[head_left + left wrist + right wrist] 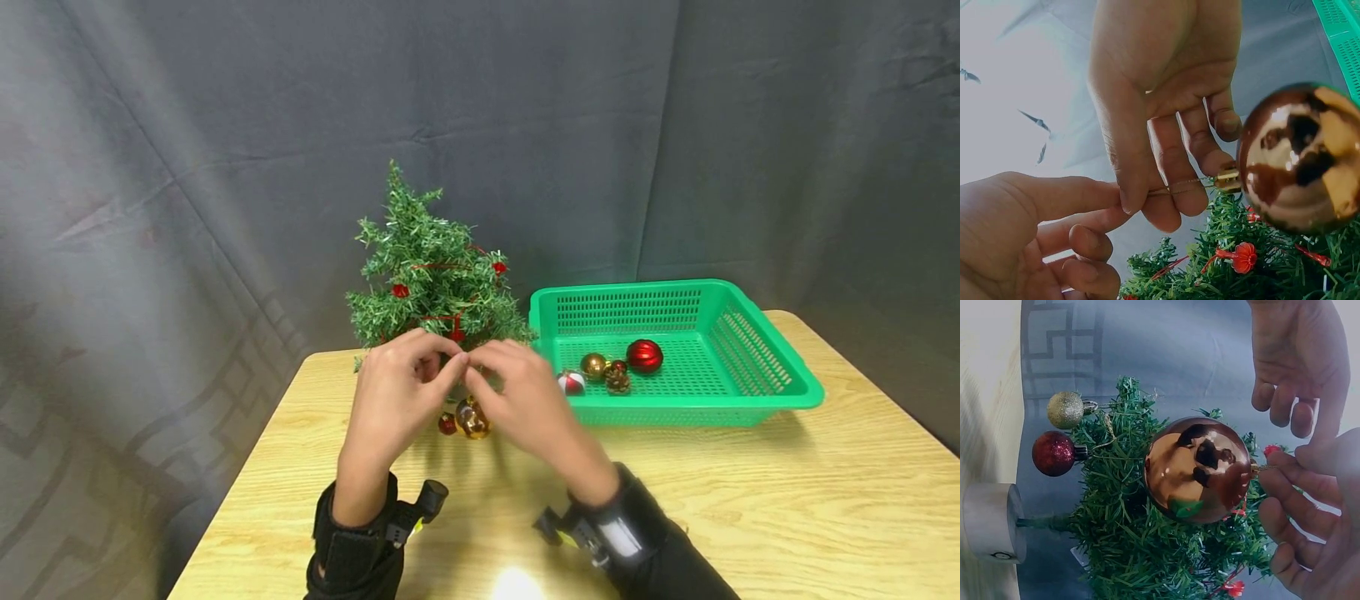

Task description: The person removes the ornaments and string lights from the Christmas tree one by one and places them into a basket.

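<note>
A shiny gold bauble (473, 418) hangs below my two hands, in front of a small green Christmas tree (423, 242). A thin gold cord (1175, 186) runs from the bauble's cap up to the fingertips. My right hand (528, 400) pinches this cord between thumb and fingers. Meeting it there, my left hand (397, 392) has thumb and index fingertip pressed together at the cord's upper end. Exactly how the cord's end lies between the fingertips is hidden. On the tree hang a red glitter ball (1054, 454) and a gold glitter ball (1065, 410).
A green plastic basket (675, 400) stands right of the tree. Inside are a red ribbed ball (644, 357), a gold ball (593, 366), a pine cone (617, 381) and a red-and-white ball (572, 382). The wooden table (750, 500) ends at a grey cloth (525, 125).
</note>
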